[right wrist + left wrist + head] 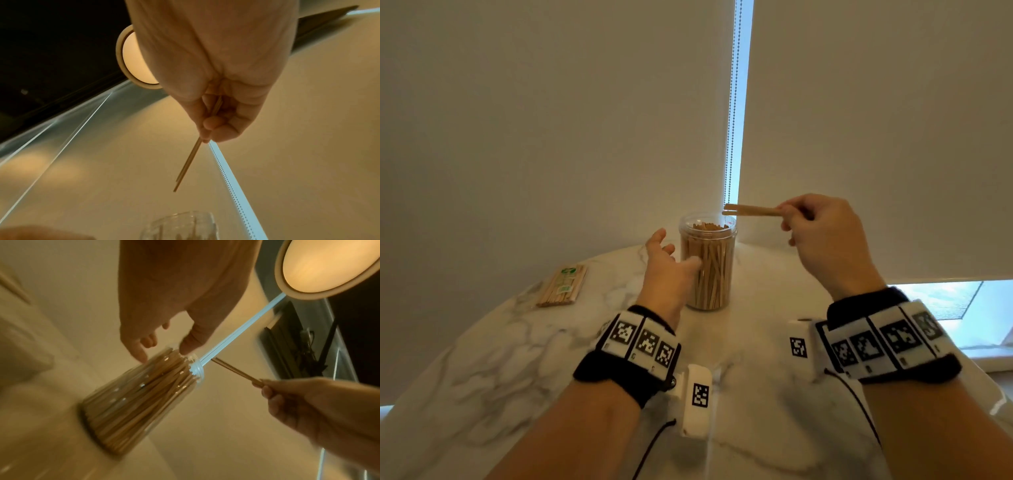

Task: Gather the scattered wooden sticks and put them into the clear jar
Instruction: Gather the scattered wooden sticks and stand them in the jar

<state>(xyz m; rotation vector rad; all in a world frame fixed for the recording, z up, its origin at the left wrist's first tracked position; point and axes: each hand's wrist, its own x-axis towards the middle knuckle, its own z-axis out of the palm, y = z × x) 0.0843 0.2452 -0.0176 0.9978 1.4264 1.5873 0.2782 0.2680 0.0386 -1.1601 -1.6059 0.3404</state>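
Observation:
A clear jar (708, 263) packed with upright wooden sticks stands at the back of the marble table (482, 359). My left hand (674, 253) is beside its left wall with fingers spread and loose, the thumb touching the jar's side. My right hand (786, 214) pinches a few wooden sticks (751, 209) level, above and just right of the jar's mouth. The left wrist view shows the jar (144, 394), my left hand (164, 340) near its rim, and the held sticks (236, 371). In the right wrist view the sticks (187, 164) point down toward the jar's rim (180, 227).
A wrapped bundle of wooden sticks (563, 286) lies at the table's left back edge. Roller blinds hang close behind the jar, with a bead chain (732, 102) in the gap between them. A window sill (962, 342) lies to the right.

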